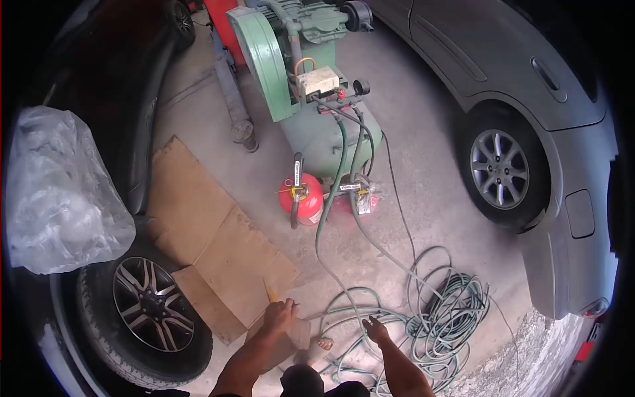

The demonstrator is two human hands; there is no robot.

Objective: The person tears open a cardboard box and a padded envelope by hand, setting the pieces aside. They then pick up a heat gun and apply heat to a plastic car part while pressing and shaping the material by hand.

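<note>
My left hand (280, 315) is closed round a small, thin tool with a yellowish part (270, 291) that points up and to the left, over the lower end of the flattened cardboard (228, 258). To the right, my right hand (376, 330) is held out with its fingers apart, just beside a green hose (358, 311). Nothing shows in its fingers. A big tangled coil of green hose (453, 304) lies on the floor to its right. Between my forearms, a small brownish object (325, 343) rests low down near the hose loops.
A green compressor (331, 142) stands ahead, with a red fire extinguisher (308, 205) before it. At the left are a loose-looking wheel (153, 306) and a plastic-wrapped bundle (63, 192) by a dark car. A grey car (503, 86) stands at the right.
</note>
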